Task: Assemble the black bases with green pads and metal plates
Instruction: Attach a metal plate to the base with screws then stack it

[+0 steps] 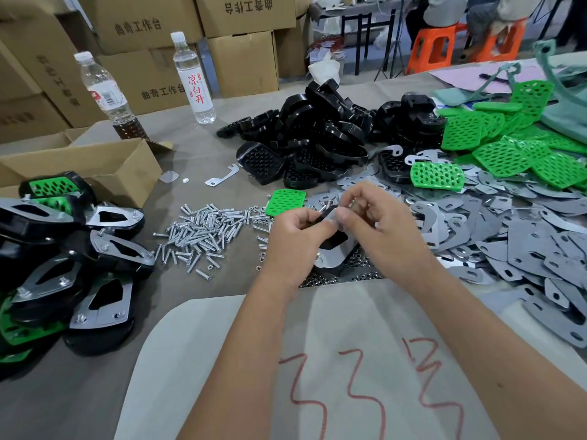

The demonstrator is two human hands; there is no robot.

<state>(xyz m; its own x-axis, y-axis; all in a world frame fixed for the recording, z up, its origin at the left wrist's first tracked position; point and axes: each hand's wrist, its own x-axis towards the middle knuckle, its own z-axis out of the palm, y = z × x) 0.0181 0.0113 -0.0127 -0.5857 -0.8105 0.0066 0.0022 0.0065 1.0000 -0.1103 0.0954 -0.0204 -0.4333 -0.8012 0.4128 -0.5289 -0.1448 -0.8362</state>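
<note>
here, both hands meet over the near middle of the table on one part-built unit: a black base (330, 241) with a metal plate (330, 260) lying against its lower end. the left hand (297, 230) curls round the unit's left edge and grips it, while the right hand (374, 217) pinches at its top with thumb and fingertips; what small piece sits in that pinch is hidden, though a bolt or nut seems likely.

the base looks like moulded hard plastic, stiff and fairly light, glossy enough to slip, so a hold round its thick rim should be safest. the plate is thin stamped sheet, rigid but probably sharp-edged, best taken by its flat faces. the green pads (436, 174) are perforated and look softer and bendy; a loose one (285, 202) lies just beyond the hands. the bolts (203, 231) in the heap to the left are small and apt to roll, so they want a fingertip pinch.

spare black bases (305, 134) are heaped further back, loose metal plates (508, 236) spread over the right side, and finished units (79, 249) pile up at the left edge.

as for writing: one water bottle (193, 77) carries red characters 凉白开; the cardboard cartons (152, 27) behind read 曲奇工作台. the second bottle (104, 87) has a label too blurred to read. red scrawl on the near grey sheet (349, 376) is not legible as words.
</note>
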